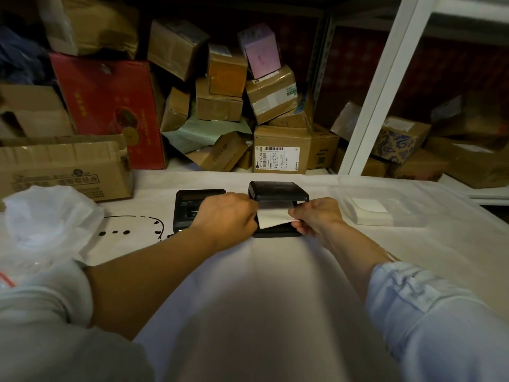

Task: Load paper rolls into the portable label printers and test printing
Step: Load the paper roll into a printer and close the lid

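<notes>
A black label printer [278,191] lies on the white table cover with its lid raised at the far side. A strip of white paper [271,218] comes out of its bay toward me. My left hand [227,216] pinches the paper's left edge and rests on the printer's left side. At the strip's right corner, my right hand [316,216] pinches it between thumb and fingers. A second black printer [187,208], lid down, sits just left, partly behind my left hand. The roll itself is hidden.
A clear plastic tray [413,194] holding a stack of white label paper [371,212] stands to the right. A crumpled white plastic bag [46,219] lies at left by a flattened carton [63,172]. Many cardboard boxes [281,150] pile behind the table; a white shelf post [385,86] rises at right.
</notes>
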Available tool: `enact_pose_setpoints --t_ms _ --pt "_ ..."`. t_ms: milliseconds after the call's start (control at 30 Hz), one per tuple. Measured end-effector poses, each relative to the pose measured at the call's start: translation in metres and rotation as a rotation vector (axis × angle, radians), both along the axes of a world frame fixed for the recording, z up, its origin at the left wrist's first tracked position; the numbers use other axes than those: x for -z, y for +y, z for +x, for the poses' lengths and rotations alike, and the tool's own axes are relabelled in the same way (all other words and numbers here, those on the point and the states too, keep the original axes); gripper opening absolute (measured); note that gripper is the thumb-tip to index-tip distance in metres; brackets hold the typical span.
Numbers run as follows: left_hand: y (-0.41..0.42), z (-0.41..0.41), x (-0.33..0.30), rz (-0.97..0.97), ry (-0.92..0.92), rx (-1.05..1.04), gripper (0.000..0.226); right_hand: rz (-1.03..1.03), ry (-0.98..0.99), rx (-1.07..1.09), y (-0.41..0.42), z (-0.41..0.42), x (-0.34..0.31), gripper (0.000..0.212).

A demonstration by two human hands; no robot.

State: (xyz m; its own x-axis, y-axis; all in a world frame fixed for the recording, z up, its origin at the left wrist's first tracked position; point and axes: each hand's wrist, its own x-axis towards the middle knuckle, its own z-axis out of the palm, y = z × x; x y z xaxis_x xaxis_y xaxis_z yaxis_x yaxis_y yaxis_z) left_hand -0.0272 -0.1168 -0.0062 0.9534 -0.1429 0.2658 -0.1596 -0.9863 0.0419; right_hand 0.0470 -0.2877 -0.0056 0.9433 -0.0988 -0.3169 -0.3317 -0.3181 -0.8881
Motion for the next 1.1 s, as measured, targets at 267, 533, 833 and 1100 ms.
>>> enact_pose_setpoints --t_ms 267,533,833,1100 --pt "-0.008 0.021 -0.009 -0.696 0.138 -0.242 0.031 -0.007 0.012 -0.056 -0.002 -0.002 0.001 0.027" --pt "-0.019 0.021 -0.013 -1.141 0.309 -0.337 0.046 0.043 0.023 -0.049 -0.004 -0.007 0.001 0.046" --pt "-0.024 0.013 -0.012 -1.279 0.441 -0.391 0.049 0.048 0.020 -0.033 -0.007 -0.018 0.003 0.048" --pt "-0.024 0.014 -0.005 -1.217 0.425 -0.376 0.046 -0.175 -0.051 -0.135 -0.007 -0.018 0.005 0.054"
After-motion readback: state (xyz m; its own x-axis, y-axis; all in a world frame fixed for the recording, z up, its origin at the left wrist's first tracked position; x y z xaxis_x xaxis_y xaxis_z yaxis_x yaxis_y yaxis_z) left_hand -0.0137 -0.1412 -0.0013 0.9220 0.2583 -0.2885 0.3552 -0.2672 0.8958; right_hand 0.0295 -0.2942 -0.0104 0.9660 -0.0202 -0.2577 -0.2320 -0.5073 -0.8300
